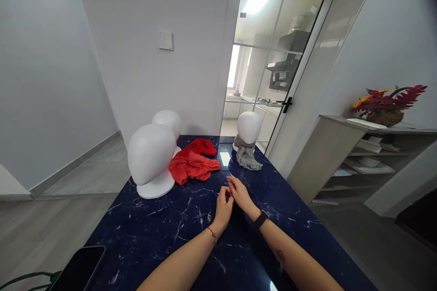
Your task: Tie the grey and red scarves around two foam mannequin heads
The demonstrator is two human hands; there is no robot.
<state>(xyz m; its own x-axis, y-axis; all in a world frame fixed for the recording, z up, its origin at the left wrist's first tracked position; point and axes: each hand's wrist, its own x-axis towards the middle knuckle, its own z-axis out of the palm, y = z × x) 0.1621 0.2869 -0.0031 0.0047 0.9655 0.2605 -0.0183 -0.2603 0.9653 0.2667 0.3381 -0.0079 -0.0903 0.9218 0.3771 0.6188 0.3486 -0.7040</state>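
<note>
My left hand [224, 207] hovers above or rests on the dark marble table [191, 241], its fingers loosely bent with a gap at the thumb. Touching it at the fingertips is my right hand [241, 196], fingers partly stretched out. I see nothing held in either. Beyond them, two pieces of red cloth [194, 166] lie crumpled against the foot of a white foam head [152, 154]. A second foam head [168, 122] stands behind that one. At the far right corner, a grey scarf [246, 154] is draped around the neck of another foam head [249, 126].
A black phone [80, 270] lies at the table's near left corner, with a green cord [29, 277] beside it. A glass door [269, 41] and a wall [191, 63] border the far side. Right stands a shelf unit [341, 145] with a flower basket [385, 116].
</note>
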